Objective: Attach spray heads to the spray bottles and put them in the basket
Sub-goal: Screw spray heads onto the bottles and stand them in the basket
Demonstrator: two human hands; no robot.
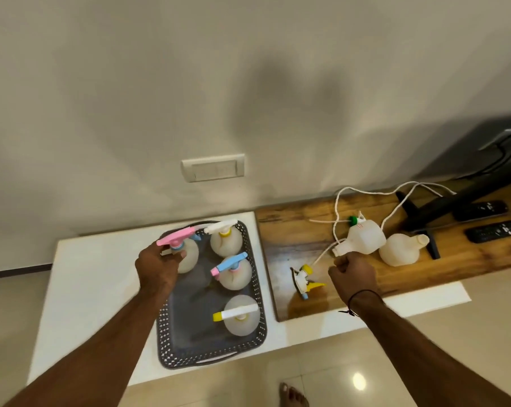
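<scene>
Left hand (157,267) grips a bottle with a pink spray head (176,239) at its neck, fingers curled round it, holding it at the far-left corner of the dark basket (166,327); can't tell if its base touches the basket floor. Three more capped bottles stand upright in the basket: white head with yellow collar (223,230) at far right, blue-and-pink head (230,264) in the middle, white head with yellow nozzle (236,312) nearest. The basket sits on the white table (101,274).

Right hand (352,274) is over the wooden board (292,236), fingers curled; looks like it holds nothing, but motion blur makes that unsure. It is just beside the mouth of an uncapped bottle (362,239) lying on its side. A second uncapped bottle (401,249) lies right of it. A loose spray head, white and yellow (304,279), lies on the board left of the right hand. Two remotes (496,230) at far right.
</scene>
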